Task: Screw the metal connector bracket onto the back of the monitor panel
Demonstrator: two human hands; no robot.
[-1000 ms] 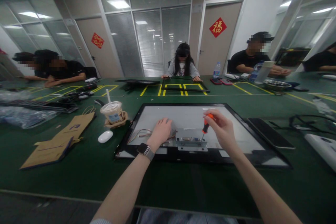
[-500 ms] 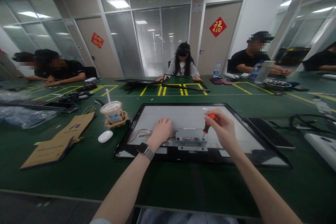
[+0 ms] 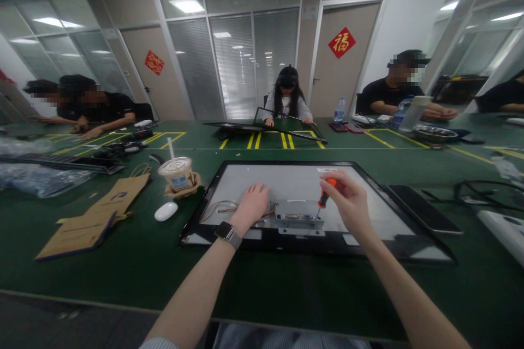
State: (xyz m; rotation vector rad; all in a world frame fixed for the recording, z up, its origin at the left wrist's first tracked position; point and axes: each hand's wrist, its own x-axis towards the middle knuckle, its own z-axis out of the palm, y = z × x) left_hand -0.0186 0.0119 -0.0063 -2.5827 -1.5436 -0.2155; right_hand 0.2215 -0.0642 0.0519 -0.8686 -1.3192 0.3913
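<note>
A flat display panel (image 3: 262, 174) with a black frame and pale back lies in front of me. On its near part stands a metal bracket (image 3: 300, 219) with connector ports. My right hand (image 3: 350, 196) grips an orange-and-black screwdriver (image 3: 327, 191), held nearly upright with its tip down at the bracket's right end. Just left of the bracket, my left hand (image 3: 252, 204) lies on the panel, fingers stretched out. Thin cables (image 3: 221, 207) run out from beside that hand; its thumb side is partly hidden.
To the left are a drink cup with straw (image 3: 178, 174), a white mouse (image 3: 166, 211) and brown paper bags (image 3: 98, 218). A black phone-like slab (image 3: 423, 208) lies right of the panel. Across the table (image 3: 262, 289), a person (image 3: 287, 95) handles a thin black frame (image 3: 303, 133).
My hands and the screwdriver stay almost in place at the bracket. Across the table, the person's black frame has shifted and tilted, and one of that person's hands has moved inward.
</note>
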